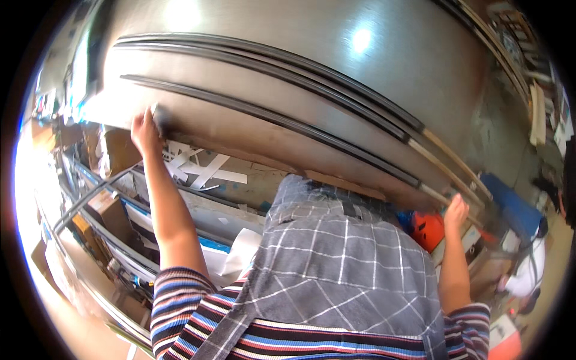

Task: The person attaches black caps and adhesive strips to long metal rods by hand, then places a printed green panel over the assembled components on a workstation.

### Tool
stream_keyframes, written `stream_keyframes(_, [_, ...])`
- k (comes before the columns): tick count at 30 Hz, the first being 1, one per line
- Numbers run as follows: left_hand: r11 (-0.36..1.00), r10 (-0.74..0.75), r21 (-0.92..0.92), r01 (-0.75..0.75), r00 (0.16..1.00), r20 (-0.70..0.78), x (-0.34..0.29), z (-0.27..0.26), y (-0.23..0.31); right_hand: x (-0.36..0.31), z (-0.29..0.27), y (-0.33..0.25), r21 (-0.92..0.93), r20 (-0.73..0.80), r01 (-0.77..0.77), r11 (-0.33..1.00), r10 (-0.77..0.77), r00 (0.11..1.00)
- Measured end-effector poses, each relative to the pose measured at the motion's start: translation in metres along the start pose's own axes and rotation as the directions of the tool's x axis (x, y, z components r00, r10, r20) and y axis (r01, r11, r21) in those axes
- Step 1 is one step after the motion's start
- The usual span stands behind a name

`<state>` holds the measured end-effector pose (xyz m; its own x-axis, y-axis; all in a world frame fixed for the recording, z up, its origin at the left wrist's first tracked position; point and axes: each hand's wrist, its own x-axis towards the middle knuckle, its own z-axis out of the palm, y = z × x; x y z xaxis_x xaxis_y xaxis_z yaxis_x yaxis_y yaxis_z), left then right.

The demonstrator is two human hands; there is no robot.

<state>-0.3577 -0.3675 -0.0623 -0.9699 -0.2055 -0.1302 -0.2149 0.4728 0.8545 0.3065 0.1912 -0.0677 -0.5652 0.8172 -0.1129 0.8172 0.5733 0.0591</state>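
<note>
My left hand (146, 133) is closed at the near left edge of a wide, brownish, shiny worktable (252, 90). Against its fingers is a small dark rounded object (161, 117), blurred, whose kind I cannot make out. My right hand (457, 213) is curled off the table's near right corner, close to the pale end of the nearest long dark strip (270, 114). Whether it grips that end or something small is not clear. Farther back, two more long dark strips (264, 60) lie side by side, their right ends pale like wood.
White offcuts (207, 171) lie below the table's near edge on the left. A metal-framed rack (114, 225) with boxes stands by my left arm. An orange-red object (427, 231) sits beside my right forearm. At the right, a person in blue (510, 204) is close to the table.
</note>
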Motion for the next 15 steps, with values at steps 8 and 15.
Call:
stream_keyframes(8, [0.973,-0.063,-0.200,0.117,0.964,0.257,-0.234,0.084,0.040,0.007,-0.014,-0.037,-0.016,-0.003,0.038,0.999,-0.038,0.999])
stream_keyframes(15, [0.955,0.288,-0.048,-0.294,0.870,0.399,-0.300,0.167,0.053,0.014,-0.024,-0.081,0.111,-0.079,0.119,0.987,-0.111,0.991])
